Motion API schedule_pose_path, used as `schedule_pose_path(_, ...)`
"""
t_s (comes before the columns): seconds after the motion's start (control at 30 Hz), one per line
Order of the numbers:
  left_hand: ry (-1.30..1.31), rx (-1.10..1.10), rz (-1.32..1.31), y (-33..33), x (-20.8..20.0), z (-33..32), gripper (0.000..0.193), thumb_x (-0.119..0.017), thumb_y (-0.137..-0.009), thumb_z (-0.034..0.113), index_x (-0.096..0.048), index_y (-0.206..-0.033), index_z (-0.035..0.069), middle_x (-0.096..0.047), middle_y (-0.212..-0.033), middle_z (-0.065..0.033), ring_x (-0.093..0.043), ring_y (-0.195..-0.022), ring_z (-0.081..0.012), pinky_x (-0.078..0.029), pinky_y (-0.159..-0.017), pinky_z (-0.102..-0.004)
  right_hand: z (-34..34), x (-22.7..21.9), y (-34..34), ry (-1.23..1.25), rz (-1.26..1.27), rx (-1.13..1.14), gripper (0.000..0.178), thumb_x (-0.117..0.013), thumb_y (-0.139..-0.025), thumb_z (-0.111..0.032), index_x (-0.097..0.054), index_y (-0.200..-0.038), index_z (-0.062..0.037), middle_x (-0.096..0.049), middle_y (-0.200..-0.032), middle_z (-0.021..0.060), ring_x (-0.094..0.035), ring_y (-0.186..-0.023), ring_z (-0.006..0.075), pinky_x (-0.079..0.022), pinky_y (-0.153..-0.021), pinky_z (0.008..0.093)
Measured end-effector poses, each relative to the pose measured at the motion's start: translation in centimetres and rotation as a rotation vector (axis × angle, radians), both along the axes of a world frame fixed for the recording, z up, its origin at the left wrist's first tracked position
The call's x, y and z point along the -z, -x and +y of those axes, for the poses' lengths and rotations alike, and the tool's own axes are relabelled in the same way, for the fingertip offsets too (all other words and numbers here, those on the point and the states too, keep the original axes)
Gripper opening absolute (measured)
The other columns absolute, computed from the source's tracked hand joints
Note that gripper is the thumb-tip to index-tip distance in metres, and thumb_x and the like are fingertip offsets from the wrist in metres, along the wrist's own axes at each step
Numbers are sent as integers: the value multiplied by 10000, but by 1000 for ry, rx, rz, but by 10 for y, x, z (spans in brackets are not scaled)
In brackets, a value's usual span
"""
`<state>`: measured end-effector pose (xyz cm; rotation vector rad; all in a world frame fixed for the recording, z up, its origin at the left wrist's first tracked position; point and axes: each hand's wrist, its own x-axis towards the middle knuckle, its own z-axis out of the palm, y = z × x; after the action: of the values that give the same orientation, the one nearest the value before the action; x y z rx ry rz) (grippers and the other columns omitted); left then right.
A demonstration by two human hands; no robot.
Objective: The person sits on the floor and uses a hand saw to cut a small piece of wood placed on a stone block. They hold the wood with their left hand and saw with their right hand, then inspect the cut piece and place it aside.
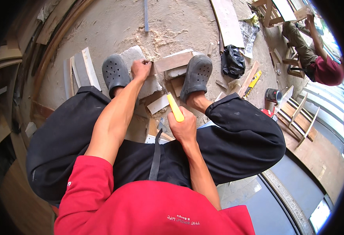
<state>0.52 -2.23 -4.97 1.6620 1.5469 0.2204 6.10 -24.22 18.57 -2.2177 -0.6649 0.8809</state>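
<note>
The person squats on a dusty concrete floor (113, 23), knees spread. Nearest, the right hand (184, 128) is clenched around a yellow handle (175, 108) that sticks up and forward between the knees; the tool's working end is hidden. Farther out, the left hand (141, 69) reaches forward, fingers pinched on the end of a short wood strip (173, 62) lying across a grey block (148, 80) between two grey clogs (116, 73). Offcuts (159, 103) lie below the block. Sawdust (162, 37) is scattered beyond. Boards (81, 68) lean at the left. At the far right corner, another person (317, 55) sits among wooden frames.
</note>
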Motion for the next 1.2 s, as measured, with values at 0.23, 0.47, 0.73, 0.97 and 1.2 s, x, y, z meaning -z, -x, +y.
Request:
schedule_pose_path(0.23, 12, -25, -17, -2, 2, -4, 245, -727, -772, 304, -781, -924, 120, -748, -865, -101, -717, -785, -219, -548, -742, -337, -13, 3, 2, -2, -19, 16, 239, -637, -815, -168, -546, -708, 25, -548, -620, 215, -566, -554, 352, -449, -565, 418)
schedule_pose_path(0.47, -112, 4, -59, 3, 15, -8, 230, -735, -774, 264, -775, -923, 94, -746, -881, -120, -716, -785, -246, -551, -751, -347, -21, -7, 8, 4, -4, 6, 233, -627, -816, -172, -572, -720, 34, -568, -632, 236, -602, -583, 377, -470, -584, 430)
schedule_pose_path(0.73, -313, 526, 271, 21, -42, -26, 692, -702, -850, 237, -396, -1448, 71, -382, -1474, -154, -364, -1358, -358, -329, -1115, -453, 8, 22, 6, -26, -18, 13, 254, -618, -815, -180, -544, -703, 35, -555, -619, 236, -584, -564, 365, -464, -590, 436)
schedule_pose_path(0.97, 16, 678, 416, 17, -36, -14, 708, -574, -953, 291, -230, -1544, 108, -157, -1620, -157, -152, -1487, -387, -233, -1191, -484, 30, 10, -3, 46, -37, -28, 259, -617, -810, -204, -583, -735, 42, -577, -637, 240, -589, -573, 367, -473, -607, 440)
schedule_pose_path(1.2, 60, 682, 497, 13, -25, -16, 743, -516, -979, 338, -118, -1574, 142, -25, -1649, -100, -40, -1512, -342, -115, -1217, -470, 33, 14, -7, 111, 135, 55, 253, -612, -812, -200, -602, -758, 46, -585, -633, 214, -587, -572, 316, -462, -599, 427)
